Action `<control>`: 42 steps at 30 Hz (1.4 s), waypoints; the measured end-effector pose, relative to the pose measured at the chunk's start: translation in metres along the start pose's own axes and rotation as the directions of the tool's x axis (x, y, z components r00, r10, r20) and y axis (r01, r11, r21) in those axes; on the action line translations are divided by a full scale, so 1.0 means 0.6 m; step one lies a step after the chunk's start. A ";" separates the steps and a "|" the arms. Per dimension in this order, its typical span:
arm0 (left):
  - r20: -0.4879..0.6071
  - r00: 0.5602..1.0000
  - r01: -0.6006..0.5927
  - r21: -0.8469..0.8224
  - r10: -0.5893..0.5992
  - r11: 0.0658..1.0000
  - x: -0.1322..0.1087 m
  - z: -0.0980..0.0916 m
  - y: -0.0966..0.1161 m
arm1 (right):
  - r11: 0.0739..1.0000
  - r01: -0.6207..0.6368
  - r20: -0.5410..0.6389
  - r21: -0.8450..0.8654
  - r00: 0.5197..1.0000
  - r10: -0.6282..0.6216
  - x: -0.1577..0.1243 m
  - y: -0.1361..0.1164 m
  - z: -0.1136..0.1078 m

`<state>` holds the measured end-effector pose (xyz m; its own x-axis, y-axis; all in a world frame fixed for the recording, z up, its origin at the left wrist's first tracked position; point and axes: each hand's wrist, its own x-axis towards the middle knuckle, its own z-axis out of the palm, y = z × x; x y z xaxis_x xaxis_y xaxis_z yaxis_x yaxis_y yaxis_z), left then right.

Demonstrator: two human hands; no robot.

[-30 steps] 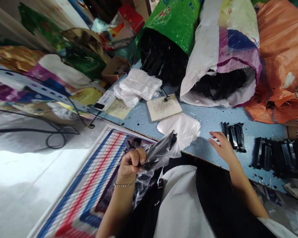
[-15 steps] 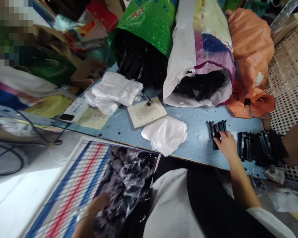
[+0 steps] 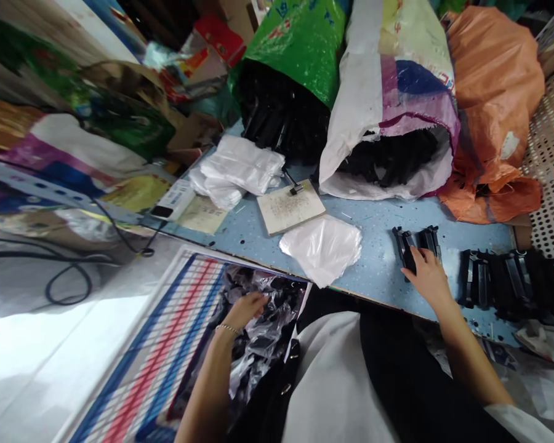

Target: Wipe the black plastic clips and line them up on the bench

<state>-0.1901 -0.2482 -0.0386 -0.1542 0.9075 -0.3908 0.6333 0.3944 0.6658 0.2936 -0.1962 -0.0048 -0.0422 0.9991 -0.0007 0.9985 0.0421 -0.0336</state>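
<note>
The black parts (image 3: 402,246) are lying side by side on the blue tbl (image 3: 378,215), and your R hand (image 3: 428,277) is resting on them. Your thumb and fingers are curling round one part, but can't tell if they're pinching it or just touching; the hand's own back is hiding the contact. Parts are prob. sitting in a row near the edge so each is easy to single out w/out looking hard.

Just to the right, a 2nd row (image 3: 482,283) is lying along the same edge, apart from the 1st, maybe to keep batches separate.

On the other side, the thin bags (image 3: 321,249) are lying flat btwn your arms, hanging slightly past the edge, prob. b/c either hand can get at them there. Behind, a pale block (image 3: 290,212) is lying flat w/ a small black pc (image 3: 295,189) on it; more bags (image 3: 244,163) are sitting farther back, likely as spares.

Your L hand (image 3: 245,309) is hanging low over the wrapped pcs (image 3: 258,347) in the striped bin (image 3: 148,344). Fingers are bending loosely; can't tell if they're holding anything. Bin is standing below tbl height, prob. for easy dropping.

At the back, the green sack (image 3: 295,49) and white sack (image 3: 353,117) are gaping your way, showing black pcs inside, prob. for easy reach; the orange sack (image 3: 493,92) is slumping alongside.
</note>
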 end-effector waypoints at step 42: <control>-0.137 0.869 -0.486 -0.056 0.475 0.872 0.120 0.189 0.239 | 0.091 -0.426 0.426 0.900 0.904 0.023 0.007 -0.060 0.012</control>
<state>-0.0243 -0.1429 -0.0435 0.0630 0.9960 0.0636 0.5851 -0.0885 0.8061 0.2574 -0.1935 -0.0107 -0.0299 0.9037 -0.4271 0.0787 -0.4238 -0.9023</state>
